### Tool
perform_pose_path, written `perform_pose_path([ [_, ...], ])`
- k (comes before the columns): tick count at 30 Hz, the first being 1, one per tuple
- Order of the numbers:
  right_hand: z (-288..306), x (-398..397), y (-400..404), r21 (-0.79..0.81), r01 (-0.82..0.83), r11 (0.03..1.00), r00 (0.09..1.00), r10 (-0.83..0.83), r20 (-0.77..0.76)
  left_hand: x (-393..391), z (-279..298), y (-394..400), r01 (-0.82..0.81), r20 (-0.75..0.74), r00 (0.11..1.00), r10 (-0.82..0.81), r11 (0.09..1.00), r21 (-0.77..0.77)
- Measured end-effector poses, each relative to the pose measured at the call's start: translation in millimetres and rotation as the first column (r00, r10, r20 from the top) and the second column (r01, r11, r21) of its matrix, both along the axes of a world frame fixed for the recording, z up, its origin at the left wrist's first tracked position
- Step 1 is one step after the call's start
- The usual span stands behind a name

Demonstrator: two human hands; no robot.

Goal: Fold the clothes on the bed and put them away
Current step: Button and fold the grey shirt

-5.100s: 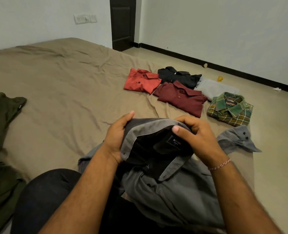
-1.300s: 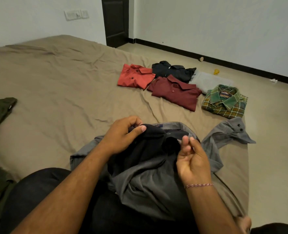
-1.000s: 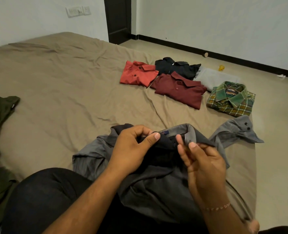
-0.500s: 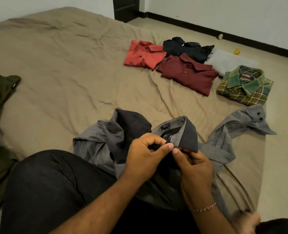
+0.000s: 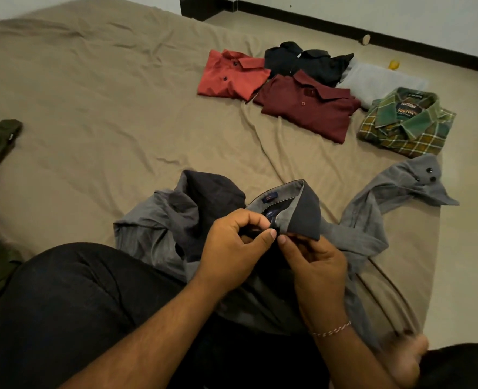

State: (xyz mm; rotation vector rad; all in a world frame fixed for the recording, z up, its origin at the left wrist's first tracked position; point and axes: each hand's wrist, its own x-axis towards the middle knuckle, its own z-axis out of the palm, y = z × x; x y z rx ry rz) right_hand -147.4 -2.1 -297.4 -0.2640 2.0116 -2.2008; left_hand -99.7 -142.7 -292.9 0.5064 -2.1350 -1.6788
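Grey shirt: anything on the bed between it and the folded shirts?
Nothing visible. Both the left hand and right hand pinch the grey shirt at its collar; only bare sheet of the bed lies between it and the folded maroon shirt.

The room is dim, lit softly and evenly, with a warm muted cast. Shadows are faint and diffuse, pooling in the creases of the bed [image 5: 97, 113] sheet. No glare shows. The wide lens bends the black skirting [image 5: 400, 43] toward 1 o'clock. Motion blur smears the bare foot [image 5: 409, 357] at 5 o'clock; the middle is sharp.
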Motion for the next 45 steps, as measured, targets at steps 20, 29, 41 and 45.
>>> perform_pose_path([
  [20, -18.6, -21.6, -0.4, 0.502, 0.132, 0.855, 0.614, 0.327, -0.718, 2.1, 4.6, -13.5, 0.006, 0.260, 0.962, -0.083, 0.958, 0.285],
  [29, -15.7, -14.6, -2.5, 0.377, 0.086, 0.922, 0.782, 0.173, -0.599, -1.4, 9.1, -10.1, 0.019, 0.199, 0.976, -0.087, 0.947, 0.322],
  [41, -10.2, -6.9, -4.1, 0.274, 0.059, 0.960, 0.917, 0.057, -0.395, -3.8, 12.1, -19.0, 0.263, 0.123, 0.956, -0.266, 0.964, 0.043],
  [45, -7.9, -7.2, -5.6, 0.307, 0.106, 0.946, 0.916, 0.027, -0.401, -4.5, 6.1, -15.0, 0.232, 0.126, 0.962, -0.241, 0.969, 0.082],
])
